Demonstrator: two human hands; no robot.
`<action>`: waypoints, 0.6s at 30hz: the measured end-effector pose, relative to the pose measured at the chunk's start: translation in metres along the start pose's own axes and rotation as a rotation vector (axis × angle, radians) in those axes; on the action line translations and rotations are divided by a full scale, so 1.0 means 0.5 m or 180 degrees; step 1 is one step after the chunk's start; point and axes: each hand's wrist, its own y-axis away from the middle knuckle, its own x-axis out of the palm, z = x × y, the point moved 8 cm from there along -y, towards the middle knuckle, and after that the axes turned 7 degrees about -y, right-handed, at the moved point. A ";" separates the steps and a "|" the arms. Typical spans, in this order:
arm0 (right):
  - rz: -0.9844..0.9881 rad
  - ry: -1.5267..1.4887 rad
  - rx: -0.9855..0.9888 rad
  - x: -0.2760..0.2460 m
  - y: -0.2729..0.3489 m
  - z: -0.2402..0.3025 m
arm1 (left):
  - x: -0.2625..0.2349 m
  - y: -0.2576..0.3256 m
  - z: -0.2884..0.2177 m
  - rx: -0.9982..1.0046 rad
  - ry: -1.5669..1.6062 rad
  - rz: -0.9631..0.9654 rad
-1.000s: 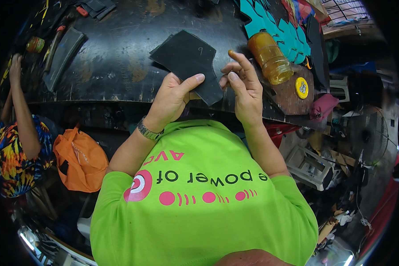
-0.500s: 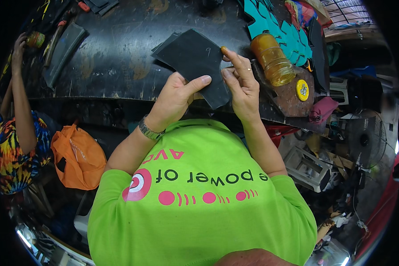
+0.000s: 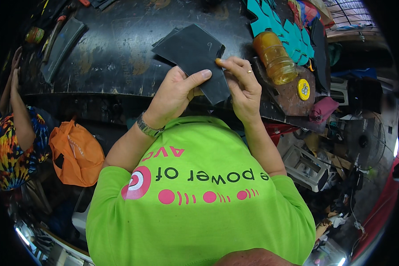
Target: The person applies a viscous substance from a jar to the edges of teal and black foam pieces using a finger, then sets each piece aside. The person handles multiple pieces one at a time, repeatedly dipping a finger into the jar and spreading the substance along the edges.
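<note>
My left hand (image 3: 175,92) grips a black, flat, leather-like piece (image 3: 186,48) by its near part, thumb on top. The piece is angular, with a small pale mark near its upper right corner. Another dark piece shows from under its far left edge. My right hand (image 3: 243,86) is at the right edge of the same piece, fingers bent and pinching there. Its index fingertip, stained yellow-brown, presses on that edge just below the corner; the thumb is partly hidden. Both hands are above the near edge of the dark table (image 3: 115,57).
A plastic bottle of amber liquid (image 3: 275,57) lies right of my hands, near a round yellow lid (image 3: 303,89) and teal cut pieces (image 3: 292,37). At left are a hammer (image 3: 54,37), a dark strip (image 3: 63,51), a jar (image 3: 34,35) and another person's arms (image 3: 20,97).
My right index fingertip has slid down and inward along the piece's right edge from the corner. The other person's hand has left the jar and come nearer their other hand.
</note>
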 end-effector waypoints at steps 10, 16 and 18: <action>0.0278 0.0026 -0.0120 -0.006 0.023 0.011 | 0.000 -0.003 0.003 -0.0097 0.0278 0.0098; 0.0071 0.0310 -0.0590 -0.009 0.038 0.035 | -0.003 -0.009 -0.009 -0.0026 0.0484 0.0117; 0.0067 0.0532 -0.0771 -0.008 0.043 0.044 | -0.005 -0.010 -0.009 -0.0071 0.0504 0.0122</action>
